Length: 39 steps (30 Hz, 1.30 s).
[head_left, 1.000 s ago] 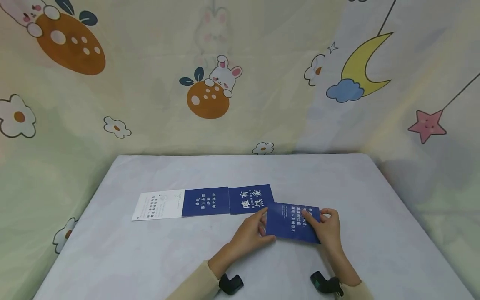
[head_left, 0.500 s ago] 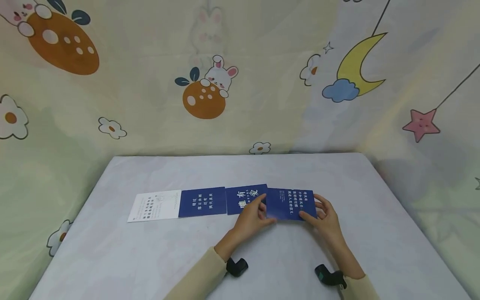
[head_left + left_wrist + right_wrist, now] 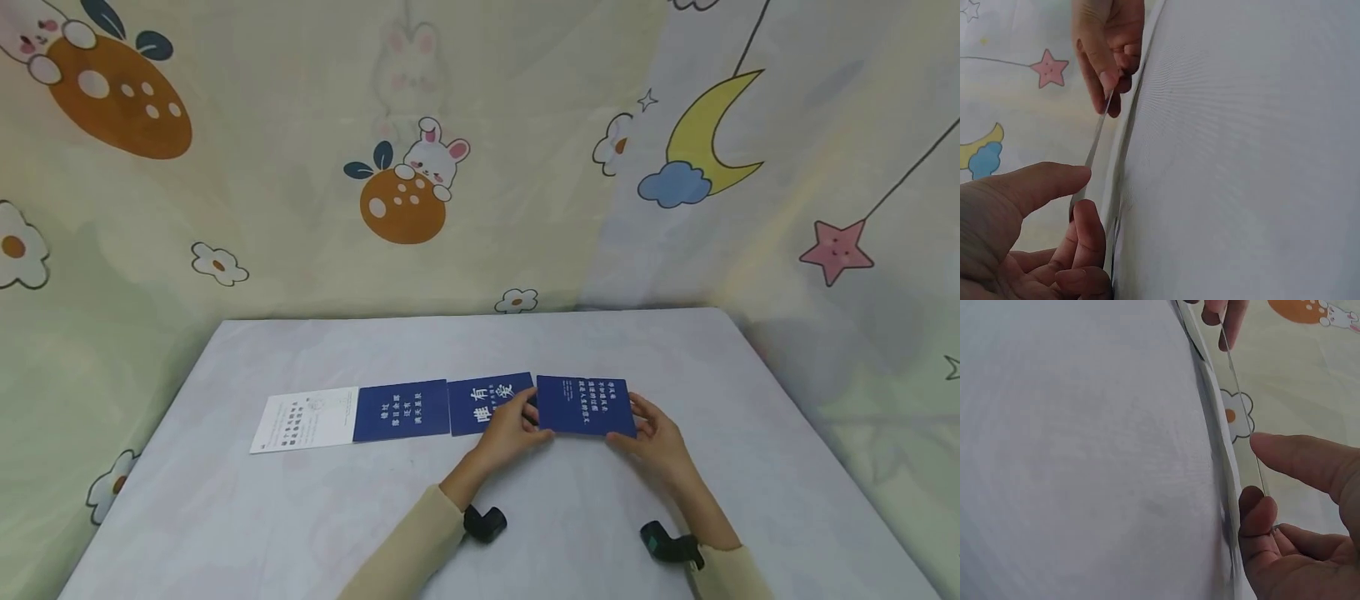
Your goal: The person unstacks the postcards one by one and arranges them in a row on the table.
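Note:
A dark blue card (image 3: pixel 585 406) with white printed characters is held between both hands, at the right end of a row of cards. My left hand (image 3: pixel 512 432) grips its left edge, thumb at the near corner. From the right side, my right hand (image 3: pixel 660 442) pinches the card, thumb at the near edge and fingers behind. Both wrist views show the card edge-on as a thin strip, raised above the table. Just left of it lies another blue card (image 3: pixel 468 408) with large characters, partly covered by my left fingers.
Further left in the row lie a blue card (image 3: pixel 401 410) and a white printed card (image 3: pixel 303 419). They rest on a white-covered table (image 3: pixel 360 517). A cartoon-printed cloth (image 3: pixel 300 167) hangs behind the table and at its sides.
Both hands have moved the held card away from me, up beside the row, and levelled its tilt. It overlapped the neighbouring card's edge earlier; now a narrow gap shows between them.

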Tool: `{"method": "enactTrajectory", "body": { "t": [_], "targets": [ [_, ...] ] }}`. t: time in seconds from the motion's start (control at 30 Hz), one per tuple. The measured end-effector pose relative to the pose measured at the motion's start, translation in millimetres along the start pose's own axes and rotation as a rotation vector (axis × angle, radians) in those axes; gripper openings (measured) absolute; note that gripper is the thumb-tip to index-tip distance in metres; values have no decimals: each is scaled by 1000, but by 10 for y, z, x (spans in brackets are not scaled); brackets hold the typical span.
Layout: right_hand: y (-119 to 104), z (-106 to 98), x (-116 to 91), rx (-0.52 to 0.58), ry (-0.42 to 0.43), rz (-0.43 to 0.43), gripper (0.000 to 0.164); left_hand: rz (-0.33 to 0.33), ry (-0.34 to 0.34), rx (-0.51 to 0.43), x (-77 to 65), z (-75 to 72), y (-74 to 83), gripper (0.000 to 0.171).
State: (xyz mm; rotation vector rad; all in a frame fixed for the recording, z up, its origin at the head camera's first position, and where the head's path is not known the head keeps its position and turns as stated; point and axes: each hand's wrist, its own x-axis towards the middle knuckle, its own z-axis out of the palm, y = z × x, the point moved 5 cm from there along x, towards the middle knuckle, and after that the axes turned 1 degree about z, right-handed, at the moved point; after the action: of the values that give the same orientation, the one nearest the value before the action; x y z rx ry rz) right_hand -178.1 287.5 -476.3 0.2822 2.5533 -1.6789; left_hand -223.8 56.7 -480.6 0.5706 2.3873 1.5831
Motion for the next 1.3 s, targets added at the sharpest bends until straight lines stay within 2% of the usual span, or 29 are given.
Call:
{"method": "enactTrajectory", "body": {
  "t": [0.17, 0.3, 0.6, 0.9, 1.3],
  "targets": [
    [-3, -51, 63, -93, 68, 6, 78, -23, 24, 12, 47, 5, -10, 76],
    [24, -66, 121, -170, 102, 36, 75, -42, 53, 71, 83, 12, -15, 74],
    [52, -23, 192, -205, 102, 38, 70, -88, 79, 227, 124, 20, -31, 69],
    [54, -12, 232, -258, 98, 4, 68, -93, 45, 254, 145, 24, -26, 68],
    [39, 4, 201, -318, 82, -32, 64, -87, 35, 270, 129, 25, -4, 64]
  ]
}}
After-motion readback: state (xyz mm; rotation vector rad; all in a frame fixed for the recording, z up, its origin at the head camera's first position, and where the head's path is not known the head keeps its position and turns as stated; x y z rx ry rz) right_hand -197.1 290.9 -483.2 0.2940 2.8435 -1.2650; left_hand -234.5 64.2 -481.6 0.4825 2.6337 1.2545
